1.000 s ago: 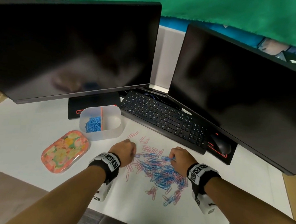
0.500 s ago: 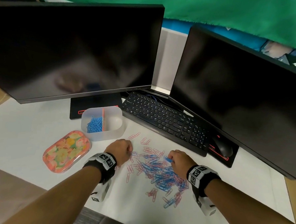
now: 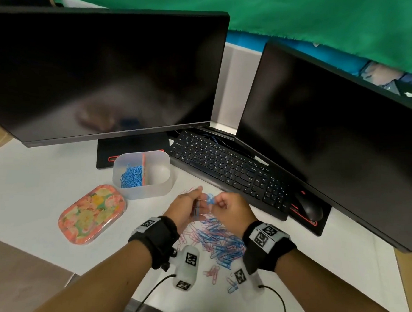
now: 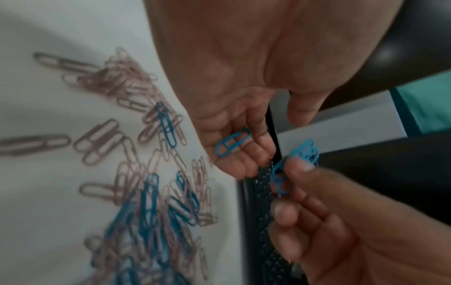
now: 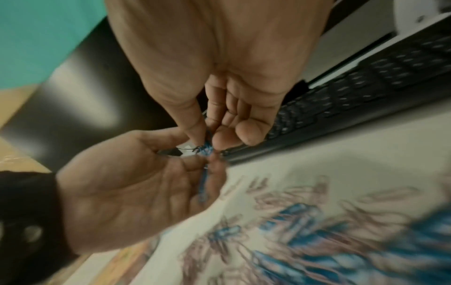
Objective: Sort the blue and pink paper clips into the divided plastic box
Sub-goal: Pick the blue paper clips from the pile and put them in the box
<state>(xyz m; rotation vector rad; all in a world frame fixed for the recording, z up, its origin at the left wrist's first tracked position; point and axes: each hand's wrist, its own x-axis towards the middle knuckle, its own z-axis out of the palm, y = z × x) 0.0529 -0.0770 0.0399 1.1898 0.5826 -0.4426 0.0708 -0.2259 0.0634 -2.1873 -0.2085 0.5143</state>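
A mixed pile of blue and pink paper clips (image 3: 219,240) lies on the white desk, also seen in the left wrist view (image 4: 151,212). The clear divided box (image 3: 150,191) stands behind and to the left, with blue clips (image 3: 132,176) in its left compartment. Both hands meet in the air above the pile's far edge. My right hand (image 3: 215,201) pinches a small bunch of blue clips (image 4: 295,164). My left hand (image 3: 195,203) is beside it, fingers curled round one blue clip (image 4: 233,143). The two hands almost touch.
A floral oval lid (image 3: 92,213) lies left of the pile. A black keyboard (image 3: 228,171) and mouse (image 3: 309,209) sit just behind the hands, under two dark monitors. Loose pink clips (image 3: 189,190) lie near the box. Wrist-camera cables hang at the desk's front edge.
Both hands have lifted off the pile and come together above it. The right hand now holds up blue clips next to the left hand's fingers.
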